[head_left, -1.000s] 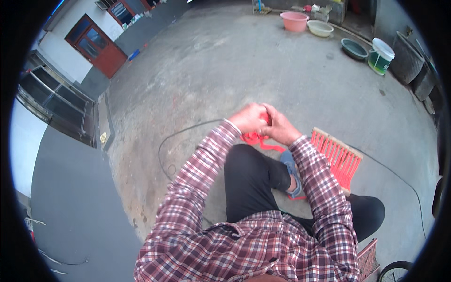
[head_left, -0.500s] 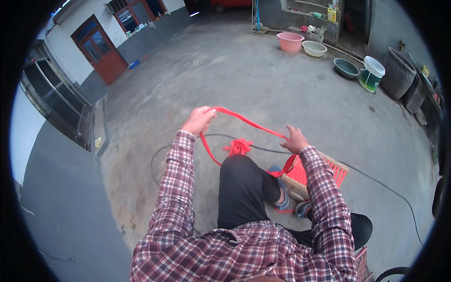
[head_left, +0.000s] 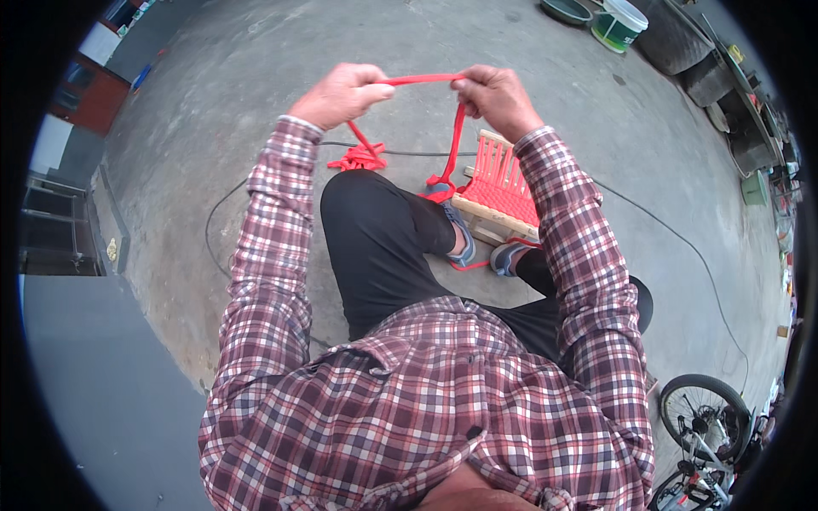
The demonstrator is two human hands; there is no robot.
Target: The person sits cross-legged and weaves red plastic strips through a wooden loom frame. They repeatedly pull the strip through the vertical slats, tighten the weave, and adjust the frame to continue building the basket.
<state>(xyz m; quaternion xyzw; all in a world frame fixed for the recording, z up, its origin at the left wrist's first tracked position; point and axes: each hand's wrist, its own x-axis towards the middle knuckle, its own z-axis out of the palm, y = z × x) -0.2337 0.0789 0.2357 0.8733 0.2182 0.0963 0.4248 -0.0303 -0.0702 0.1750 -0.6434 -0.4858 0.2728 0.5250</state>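
Observation:
A red fabric strip (head_left: 423, 79) is stretched almost level between my two raised hands. My left hand (head_left: 342, 94) is closed on its left part, and from there the strip hangs down toward a loose red heap (head_left: 359, 157) on the floor. At the other end my right hand (head_left: 497, 98) pinches it between thumb and fingers. Below the right hand the strip drops to a low wooden frame (head_left: 492, 215) by my feet. Red strips are woven close together over part of that frame (head_left: 503, 201); elsewhere they run as separate parallel bands. My right forearm hides its right side.
A black cable (head_left: 673, 223) winds across the concrete floor (head_left: 281, 77). A bicycle (head_left: 704, 426) is at the lower right. A white and green bucket (head_left: 619, 25), a dark basin (head_left: 567, 10) and grey tubs (head_left: 673, 43) line the upper right. A grey wall (head_left: 102, 366) rises on the left.
Both hands have come up and closer together, and the sagging strip between them is now taut. My right hand's fingers have closed on the strip. The view has tilted down toward my body.

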